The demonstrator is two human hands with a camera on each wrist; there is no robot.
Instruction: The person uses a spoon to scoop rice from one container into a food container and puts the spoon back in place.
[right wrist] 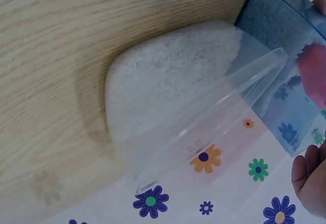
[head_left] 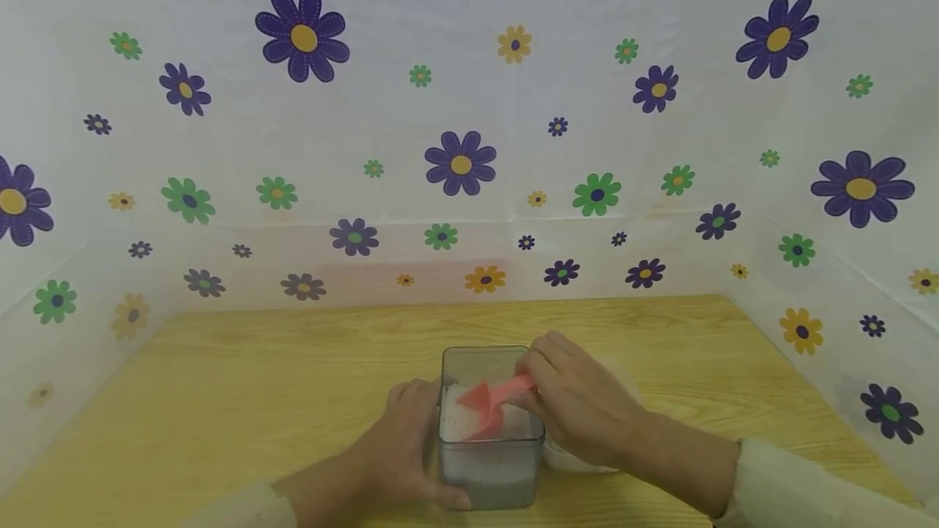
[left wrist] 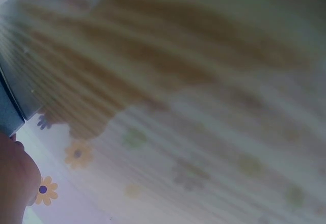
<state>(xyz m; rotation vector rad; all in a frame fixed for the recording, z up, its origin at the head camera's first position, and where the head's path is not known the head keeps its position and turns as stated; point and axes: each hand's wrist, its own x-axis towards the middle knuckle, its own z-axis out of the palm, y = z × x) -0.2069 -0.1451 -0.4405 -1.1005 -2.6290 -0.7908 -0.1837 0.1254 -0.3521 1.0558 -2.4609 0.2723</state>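
A clear grey-tinted rectangular container (head_left: pixel 490 475) stands near the front of the table, part filled with white grains (head_left: pixel 456 422) that look like rice. My left hand (head_left: pixel 399 438) holds its left side, thumb low on the front and fingers behind. With the right hand (head_left: pixel 587 402) I grip the handle of a pink scoop (head_left: pixel 487 410), whose head lies inside the container mouth, close over the grains. In the right wrist view the scoop (right wrist: pixel 311 74) shows through the container wall (right wrist: pixel 290 122). Right beside it is a clear bowl (right wrist: pixel 249 79) with similar white grains (right wrist: pixel 173 81).
Under everything is a wood-grain table (head_left: pixel 257 389). A white sheet printed with flowers (head_left: pixel 396 121) rises at its back and along both sides. In the head view, the right hand and forearm hide most of the clear bowl (head_left: pixel 579 461).
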